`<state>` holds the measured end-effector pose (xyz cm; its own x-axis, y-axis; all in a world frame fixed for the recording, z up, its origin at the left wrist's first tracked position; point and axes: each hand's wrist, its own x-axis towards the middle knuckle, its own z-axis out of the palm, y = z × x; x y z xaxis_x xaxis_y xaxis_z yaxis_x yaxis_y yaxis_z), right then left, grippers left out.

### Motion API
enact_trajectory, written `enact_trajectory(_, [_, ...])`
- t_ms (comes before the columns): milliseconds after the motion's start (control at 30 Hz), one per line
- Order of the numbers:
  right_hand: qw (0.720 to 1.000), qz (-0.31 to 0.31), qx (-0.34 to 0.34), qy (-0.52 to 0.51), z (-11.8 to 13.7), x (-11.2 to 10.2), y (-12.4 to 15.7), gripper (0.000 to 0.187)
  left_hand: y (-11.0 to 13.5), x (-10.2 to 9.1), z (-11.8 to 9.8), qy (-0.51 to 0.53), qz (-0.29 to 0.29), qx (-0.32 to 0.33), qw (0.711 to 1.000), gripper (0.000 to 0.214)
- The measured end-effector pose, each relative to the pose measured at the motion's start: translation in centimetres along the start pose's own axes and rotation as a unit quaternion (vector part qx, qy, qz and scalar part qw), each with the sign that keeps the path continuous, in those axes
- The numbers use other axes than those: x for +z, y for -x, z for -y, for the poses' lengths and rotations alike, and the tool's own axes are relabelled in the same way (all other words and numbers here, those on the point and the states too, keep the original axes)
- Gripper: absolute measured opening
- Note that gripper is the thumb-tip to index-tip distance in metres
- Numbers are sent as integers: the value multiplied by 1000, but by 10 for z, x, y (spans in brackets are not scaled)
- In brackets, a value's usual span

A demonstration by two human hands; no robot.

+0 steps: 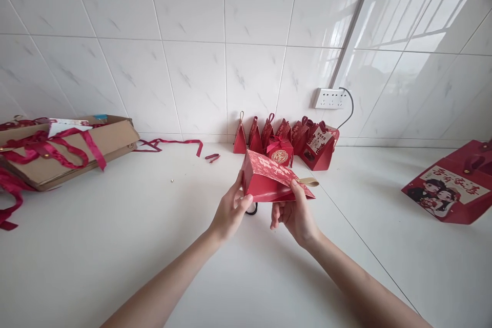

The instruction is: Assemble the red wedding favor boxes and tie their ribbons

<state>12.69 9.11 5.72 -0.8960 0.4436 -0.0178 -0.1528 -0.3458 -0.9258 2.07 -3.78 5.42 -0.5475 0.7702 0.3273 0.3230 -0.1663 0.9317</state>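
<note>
I hold a red paper gift box (269, 179) with pale printed patterns above the white floor, at the middle of the view. My left hand (230, 210) grips its left end with thumb and fingers. My right hand (294, 212) pinches its lower right edge, close to a beige strap tab (309, 182) sticking out to the right. A dark loop hangs under the box between my hands.
Several folded red gift boxes (284, 141) stand in a row against the tiled wall. A cardboard box (73, 151) draped with red ribbons (49, 146) lies at left. Loose ribbon (172, 142) lies by the wall. A stack of flat red printed bags (453, 189) lies at right. A wall socket (328, 98) has a cable.
</note>
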Motion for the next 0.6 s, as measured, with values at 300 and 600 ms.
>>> enact_trajectory(300, [999,4,-33,19,-3,-2,0,62,-1,0,-2,-6,-14,8,1000,71])
enact_trajectory(600, [980,81,-148,104,-8,-17,5,41,0,-7,13,116,35,139,983,82])
